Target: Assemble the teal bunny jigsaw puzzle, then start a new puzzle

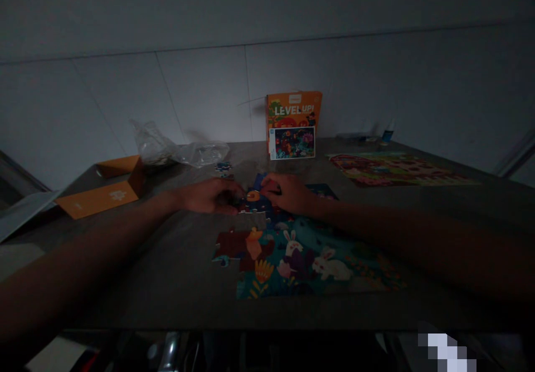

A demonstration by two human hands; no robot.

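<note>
A partly joined jigsaw puzzle [301, 263] with white rabbits and flowers lies on the dark table [167, 271] in front of me. Both my arms reach to its far edge. My left hand [209, 195] and my right hand [288, 192] meet over a puzzle piece with an orange patch [252, 196]. The fingers of both hands are curled and pinch at that piece. Its edges are partly hidden under my fingers. The room is dim.
An orange puzzle box [293, 124] stands upright against the white wall. An open orange box lid [104, 191] and a crumpled clear plastic bag [175, 149] lie at the left. A loose piece [223, 167] lies beyond my hands. A second finished puzzle [397, 170] lies at the right.
</note>
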